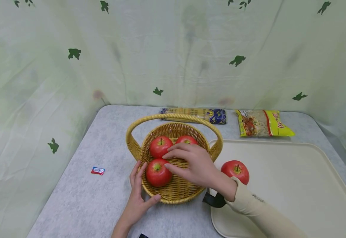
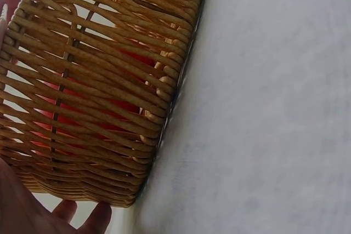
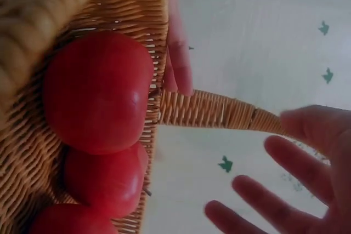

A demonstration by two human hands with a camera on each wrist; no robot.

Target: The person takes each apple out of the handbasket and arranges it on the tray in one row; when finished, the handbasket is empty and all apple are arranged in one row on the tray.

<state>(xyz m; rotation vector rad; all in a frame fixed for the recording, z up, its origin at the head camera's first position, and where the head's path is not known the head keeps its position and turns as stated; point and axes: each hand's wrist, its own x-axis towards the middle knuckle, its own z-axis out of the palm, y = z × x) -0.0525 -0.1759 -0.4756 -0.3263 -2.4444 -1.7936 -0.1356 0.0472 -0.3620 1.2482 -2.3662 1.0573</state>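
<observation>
A wicker basket (image 1: 176, 200) with an arched handle (image 1: 177, 116) stands mid-table. Inside lie a front red apple (image 1: 158, 173), a back-left apple (image 1: 160, 147) and a back-right apple (image 1: 187, 140), partly covered by my right hand (image 1: 195, 164). That hand hovers over the basket beside the front apple, fingers spread and a gap between them and the thumb; the right wrist view shows nothing in its fingers (image 3: 296, 171). My left hand (image 1: 138, 195) rests against the basket's left front, extended fingers at the rim and thumb apart at the front.
A beige tray (image 1: 280, 185) at the right bears another red apple (image 1: 235, 172), near my right forearm. Behind the basket lies a noodle packet (image 1: 196, 114), with a yellow food bag (image 1: 263, 124) to its right. A small red-blue wrapper (image 1: 97, 171) lies at left.
</observation>
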